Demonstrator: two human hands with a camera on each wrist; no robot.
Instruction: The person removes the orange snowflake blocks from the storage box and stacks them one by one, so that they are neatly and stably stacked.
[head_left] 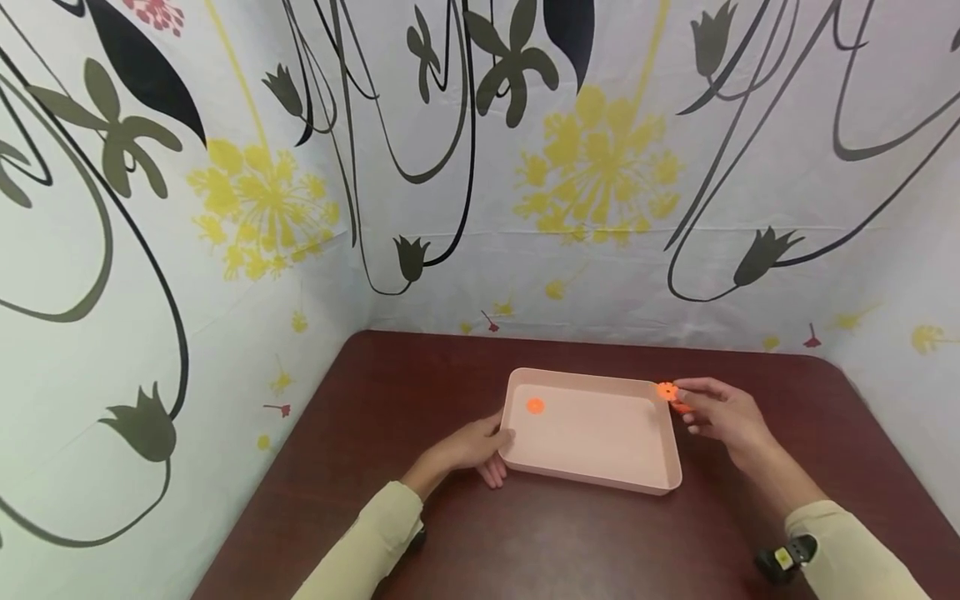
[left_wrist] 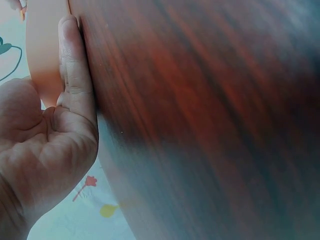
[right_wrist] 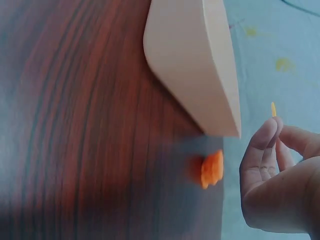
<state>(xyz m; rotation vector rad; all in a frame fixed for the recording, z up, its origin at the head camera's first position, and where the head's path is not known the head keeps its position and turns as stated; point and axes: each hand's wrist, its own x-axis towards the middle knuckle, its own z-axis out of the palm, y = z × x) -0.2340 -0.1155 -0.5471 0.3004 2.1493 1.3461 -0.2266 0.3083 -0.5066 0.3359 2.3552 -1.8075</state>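
A shallow pale pink tray [head_left: 592,437] lies on the table. My left hand [head_left: 468,446] grips its left side, the thumb over the rim and the fingers [left_wrist: 75,65] straight along the outer wall. Near the tray's far right corner, my right hand [head_left: 723,417] pinches a flat orange notched disc [head_left: 667,391] between thumb and fingertips. Seen edge-on in the right wrist view, the disc [right_wrist: 273,109] is a thin sliver. Another orange disc [head_left: 535,406] lies inside the tray at the far left. Beside the tray, partly hidden by my right hand, sits a small orange stack [right_wrist: 212,169].
The dark red-brown wooden table [head_left: 555,542] extends around the tray. Behind it and at both sides hangs a white cloth [head_left: 450,200] printed with flowers. A dark strap with a small device [head_left: 786,557] is on the right wrist.
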